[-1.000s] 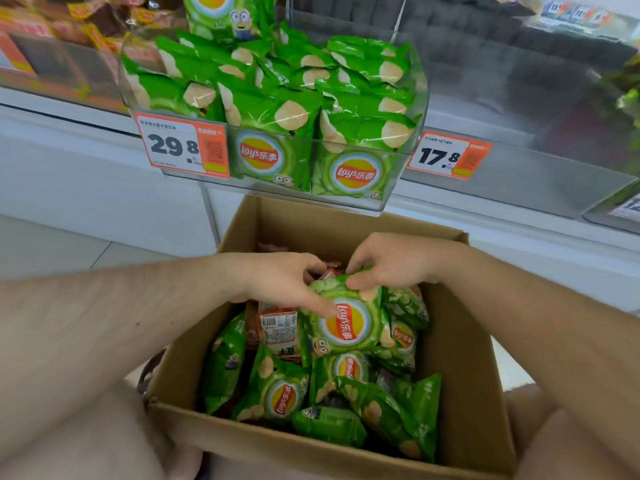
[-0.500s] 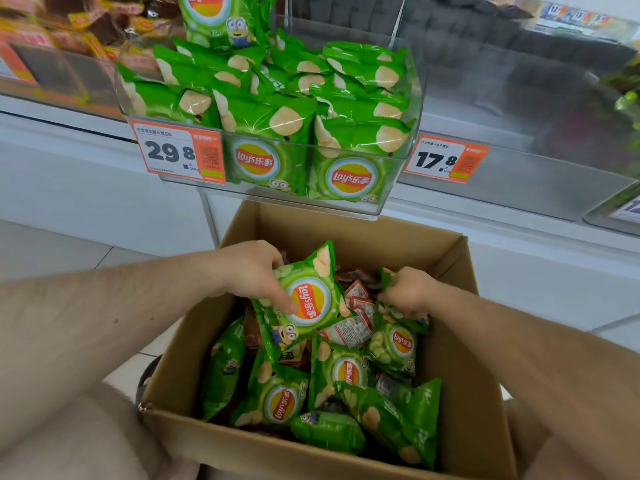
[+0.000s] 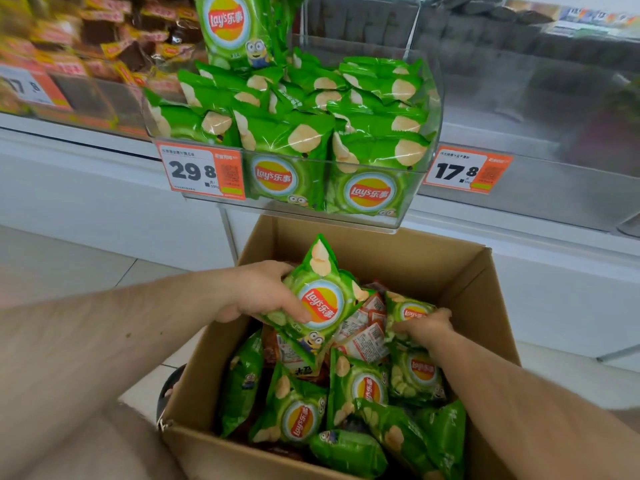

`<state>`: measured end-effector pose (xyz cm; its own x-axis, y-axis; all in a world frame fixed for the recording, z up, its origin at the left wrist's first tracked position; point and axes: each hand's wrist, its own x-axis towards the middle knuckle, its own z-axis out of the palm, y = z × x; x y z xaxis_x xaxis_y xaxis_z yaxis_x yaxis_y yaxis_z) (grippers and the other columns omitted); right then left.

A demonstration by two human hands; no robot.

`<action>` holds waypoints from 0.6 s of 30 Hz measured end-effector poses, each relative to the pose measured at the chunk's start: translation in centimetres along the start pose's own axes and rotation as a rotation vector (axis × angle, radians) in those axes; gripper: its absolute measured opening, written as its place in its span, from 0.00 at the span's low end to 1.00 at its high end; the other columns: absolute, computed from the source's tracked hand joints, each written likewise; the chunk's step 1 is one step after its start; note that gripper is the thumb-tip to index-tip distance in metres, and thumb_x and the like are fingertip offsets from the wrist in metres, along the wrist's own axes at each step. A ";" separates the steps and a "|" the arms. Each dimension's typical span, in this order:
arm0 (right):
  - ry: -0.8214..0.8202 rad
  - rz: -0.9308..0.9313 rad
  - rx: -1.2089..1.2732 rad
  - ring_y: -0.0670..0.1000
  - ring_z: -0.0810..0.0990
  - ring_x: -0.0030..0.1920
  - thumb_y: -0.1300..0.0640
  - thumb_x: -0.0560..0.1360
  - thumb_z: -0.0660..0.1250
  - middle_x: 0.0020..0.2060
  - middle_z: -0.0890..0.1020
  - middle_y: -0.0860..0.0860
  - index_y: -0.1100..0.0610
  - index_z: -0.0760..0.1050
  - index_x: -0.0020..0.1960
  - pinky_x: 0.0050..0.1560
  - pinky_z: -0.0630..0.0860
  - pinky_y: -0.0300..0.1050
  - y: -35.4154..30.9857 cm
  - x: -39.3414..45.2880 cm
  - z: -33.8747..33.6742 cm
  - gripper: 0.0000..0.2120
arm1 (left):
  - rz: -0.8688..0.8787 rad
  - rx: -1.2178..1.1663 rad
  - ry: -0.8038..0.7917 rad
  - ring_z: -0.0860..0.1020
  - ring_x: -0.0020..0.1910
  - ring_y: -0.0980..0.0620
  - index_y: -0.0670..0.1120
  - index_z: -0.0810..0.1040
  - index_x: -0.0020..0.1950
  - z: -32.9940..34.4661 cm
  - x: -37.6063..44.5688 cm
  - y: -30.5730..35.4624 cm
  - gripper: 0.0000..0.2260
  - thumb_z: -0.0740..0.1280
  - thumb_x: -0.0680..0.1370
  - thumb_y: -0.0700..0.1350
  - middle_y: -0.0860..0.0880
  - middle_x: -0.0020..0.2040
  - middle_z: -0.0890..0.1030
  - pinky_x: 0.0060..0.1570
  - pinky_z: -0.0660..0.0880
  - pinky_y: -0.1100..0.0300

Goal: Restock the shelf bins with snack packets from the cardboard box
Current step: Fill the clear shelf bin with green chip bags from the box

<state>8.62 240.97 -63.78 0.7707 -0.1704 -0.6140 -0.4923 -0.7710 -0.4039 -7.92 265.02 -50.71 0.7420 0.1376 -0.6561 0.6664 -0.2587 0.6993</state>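
An open cardboard box [image 3: 464, 285] stands below the shelf, holding several green chip packets and some red-brown ones. My left hand [image 3: 263, 296] grips a green chip packet [image 3: 320, 299] by its left edge and holds it tilted above the box's contents. My right hand [image 3: 427, 327] is down in the box at the right, fingers curled on a second green packet [image 3: 410, 311]. Above the box, the clear shelf bin [image 3: 412, 221] is heaped with the same green packets.
Orange price tags reading 29.8 [image 3: 201, 173] and 17.8 [image 3: 467, 171] hang on the bin fronts. A bin of brown and yellow wrapped snacks [image 3: 104, 50] sits to the left. To the right is an unfilled clear bin [image 3: 554, 109]. White shelf base and pale floor tiles lie behind.
My left hand lifted the green packet up out of the pile. My right hand let go of it and moved right onto another green packet in the box.
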 end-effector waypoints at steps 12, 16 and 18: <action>-0.092 -0.587 -0.489 0.51 0.78 0.54 0.36 0.43 0.80 0.55 0.76 0.48 0.51 0.61 0.65 0.55 0.79 0.52 -2.2 -9.3 -5.7 0.56 | 0.099 -0.191 -0.078 0.83 0.55 0.43 0.42 0.79 0.61 -1.7 -2.2 -0.3 0.28 0.75 0.60 0.38 0.44 0.54 0.85 0.62 0.76 0.46; -0.113 -0.715 -0.363 0.44 0.79 0.50 0.42 0.50 0.84 0.51 0.77 0.43 0.49 0.60 0.61 0.51 0.80 0.45 -2.2 -13.3 -7.3 0.48 | 0.143 -0.378 -0.160 0.84 0.51 0.46 0.43 0.80 0.57 -1.4 -3.2 0.2 0.24 0.71 0.61 0.35 0.43 0.53 0.85 0.55 0.78 0.53; -0.119 -0.769 -0.268 0.41 0.78 0.49 0.42 0.51 0.84 0.50 0.77 0.41 0.48 0.60 0.60 0.50 0.79 0.43 -2.7 -15.3 -7.3 0.47 | 0.161 -0.481 -0.224 0.84 0.49 0.45 0.43 0.82 0.54 -1.0 -3.8 0.4 0.24 0.74 0.58 0.34 0.42 0.53 0.85 0.53 0.78 0.52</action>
<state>1.12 241.15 -48.38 0.7978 0.5196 -0.3057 0.2808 -0.7690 -0.5743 -10.38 265.37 -47.68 0.8387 -0.0881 -0.5375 0.5429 0.2138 0.8121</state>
